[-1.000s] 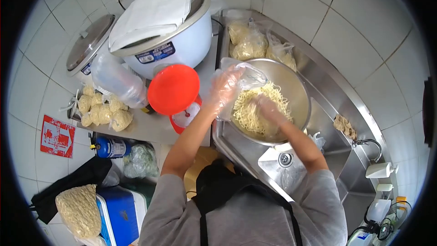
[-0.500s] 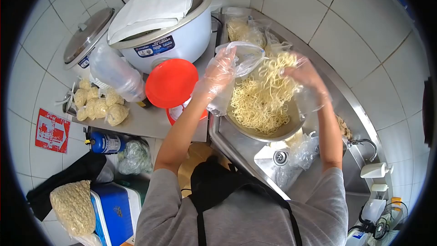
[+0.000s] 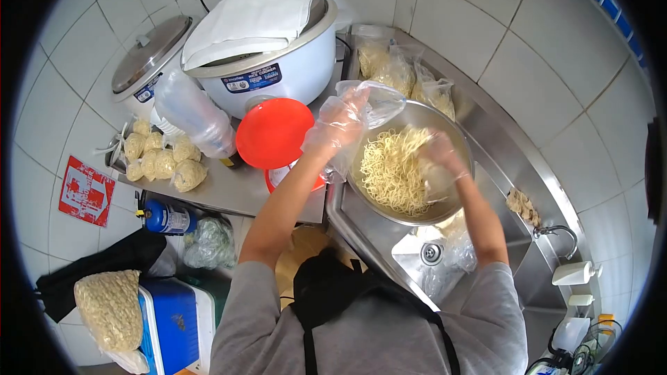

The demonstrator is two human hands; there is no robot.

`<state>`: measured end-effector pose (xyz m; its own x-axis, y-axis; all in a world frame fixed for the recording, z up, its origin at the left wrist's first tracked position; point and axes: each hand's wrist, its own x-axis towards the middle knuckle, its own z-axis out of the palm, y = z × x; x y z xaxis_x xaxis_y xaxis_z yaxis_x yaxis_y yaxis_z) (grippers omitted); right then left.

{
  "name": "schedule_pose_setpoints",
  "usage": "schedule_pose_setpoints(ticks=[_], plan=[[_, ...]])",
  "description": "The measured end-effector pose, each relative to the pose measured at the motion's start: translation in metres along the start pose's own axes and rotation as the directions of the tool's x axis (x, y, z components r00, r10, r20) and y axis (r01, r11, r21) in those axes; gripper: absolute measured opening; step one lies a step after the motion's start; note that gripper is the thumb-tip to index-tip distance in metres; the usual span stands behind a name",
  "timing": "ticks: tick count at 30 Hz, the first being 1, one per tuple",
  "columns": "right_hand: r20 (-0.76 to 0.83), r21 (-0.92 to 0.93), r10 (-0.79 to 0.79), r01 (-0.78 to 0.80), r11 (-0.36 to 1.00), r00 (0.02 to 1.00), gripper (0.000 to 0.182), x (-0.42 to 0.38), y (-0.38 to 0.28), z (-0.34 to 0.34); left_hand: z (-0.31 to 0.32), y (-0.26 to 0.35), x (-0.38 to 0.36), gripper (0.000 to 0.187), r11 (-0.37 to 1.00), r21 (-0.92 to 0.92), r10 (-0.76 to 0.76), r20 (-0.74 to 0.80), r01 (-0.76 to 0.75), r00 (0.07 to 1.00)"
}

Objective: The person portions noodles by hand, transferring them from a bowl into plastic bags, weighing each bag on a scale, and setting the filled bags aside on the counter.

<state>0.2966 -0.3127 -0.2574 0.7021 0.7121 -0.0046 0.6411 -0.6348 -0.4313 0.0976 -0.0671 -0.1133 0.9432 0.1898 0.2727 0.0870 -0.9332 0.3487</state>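
Observation:
My left hand [image 3: 345,119], in a clear plastic glove, is closed on a clear plastic bag [image 3: 386,103] at the left rim of a large metal bowl [image 3: 464,140]. Yellow noodles [image 3: 393,177] lie heaped in that bowl. Over the right side of the heap is my right hand [image 3: 442,155], also gloved in clear plastic and blurred by motion. Smeared strands of noodle show at its fingertips, moving with it. The bowl rests over the steel sink, above the drain [image 3: 431,253].
Bags of noodles [image 3: 397,73] stand behind the bowl. On the left counter are a red plate [image 3: 275,133], a large rice cooker [image 3: 278,87], a plastic-wrapped stack [image 3: 194,114] and several small filled bags [image 3: 164,164]. A faucet [image 3: 559,232] is at the right.
My right hand has come down and left from above the bowl, lowering the lifted noodles to the heap. My left hand still holds the bag. The camera view has shifted slightly.

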Motion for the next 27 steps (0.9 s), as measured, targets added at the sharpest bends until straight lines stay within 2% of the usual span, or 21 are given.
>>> schedule_pose_setpoints(ticks=[2, 4, 6, 8, 10, 11, 12, 13, 14, 17, 19, 21, 23, 24, 26, 27], plan=[[-0.036, 0.216, 0.163, -0.151, 0.965, 0.986, 0.066, -0.028, -0.078, -0.103, -0.009, 0.002, 0.002, 0.052, 1.0, 0.004, -0.026, 0.002, 0.026, 1.0], [-0.138, 0.288, 0.123, -0.078, 0.954, 0.983, 0.071, -0.027, -0.089, -0.158, 0.0, -0.007, 0.014, 0.051, 0.999, -0.029, -0.021, -0.04, 0.02, 0.999], [-0.228, 0.343, 0.226, -0.139, 0.929, 0.947, 0.07, -0.052, -0.145, -0.22, 0.002, -0.009, 0.023, 0.05, 0.998, -0.062, -0.012, -0.073, 0.007, 0.997], [-0.379, 0.167, 0.101, -0.04, 0.985, 0.92, 0.066, -0.051, -0.157, -0.26, -0.009, -0.003, 0.027, 0.049, 1.0, -0.013, -0.002, -0.125, 0.001, 0.992], [-0.479, 0.232, 0.031, 0.093, 0.968, 0.877, 0.079, -0.05, -0.163, -0.292, -0.007, -0.01, 0.036, 0.049, 0.998, -0.068, -0.018, -0.118, 0.01, 0.993], [-0.479, 0.235, 0.038, 0.086, 0.968, 0.877, 0.079, -0.046, -0.163, -0.309, 0.001, -0.018, 0.042, 0.049, 0.998, -0.065, 0.011, -0.173, -0.022, 0.985], [-0.437, 0.278, 0.011, 0.123, 0.953, 0.9, 0.086, -0.04, -0.158, -0.326, 0.006, -0.023, 0.045, 0.049, 0.997, -0.059, 0.04, -0.229, -0.055, 0.973], [-0.396, 0.323, -0.018, 0.158, 0.933, 0.918, 0.093, -0.042, -0.166, -0.331, 0.003, -0.021, 0.045, 0.049, 0.992, -0.121, 0.005, -0.225, -0.033, 0.974], [-0.396, 0.326, -0.011, 0.151, 0.933, 0.918, 0.093, -0.046, -0.17, -0.326, 0.002, -0.02, 0.044, 0.049, 0.992, -0.122, 0.009, -0.219, -0.037, 0.976], [-0.411, 0.193, 0.109, -0.03, 0.981, 0.905, 0.09, -0.051, -0.176, -0.296, 0.0, -0.017, 0.04, 0.05, 0.996, -0.087, 0.014, -0.216, -0.033, 0.976], [-0.254, 0.279, 0.124, -0.05, 0.959, 0.959, 0.088, -0.039, -0.154, -0.268, 0.0, -0.016, 0.034, 0.052, 0.993, -0.12, -0.01, -0.18, -0.012, 0.984], [-0.176, 0.286, 0.176, -0.121, 0.95, 0.969, 0.086, -0.047, -0.162, -0.238, 0.0, -0.017, 0.03, 0.053, 0.993, -0.109, 0.014, -0.194, -0.035, 0.981], [-0.072, 0.235, 0.104, -0.085, 0.968, 0.992, 0.084, -0.023, -0.122, -0.203, 0.0, -0.013, 0.025, 0.054, 0.993, -0.104, 0.038, -0.201, -0.06, 0.979], [-0.068, 0.234, 0.112, -0.093, 0.968, 0.991, 0.084, -0.027, -0.114, -0.19, -0.005, -0.01, 0.021, 0.055, 0.992, -0.122, 0.015, -0.146, -0.033, 0.989], [-0.001, 0.343, -0.02, 0.019, 0.939, 1.0, 0.084, -0.038, -0.105, -0.162, -0.002, -0.011, 0.018, 0.055, 0.991, -0.137, -0.009, -0.087, -0.003, 0.996], [0.002, 0.344, -0.019, 0.017, 0.939, 1.0, 0.084, -0.03, -0.098, -0.147, 0.003, -0.015, 0.018, 0.056, 0.981, -0.192, -0.009, -0.097, -0.01, 0.995]])
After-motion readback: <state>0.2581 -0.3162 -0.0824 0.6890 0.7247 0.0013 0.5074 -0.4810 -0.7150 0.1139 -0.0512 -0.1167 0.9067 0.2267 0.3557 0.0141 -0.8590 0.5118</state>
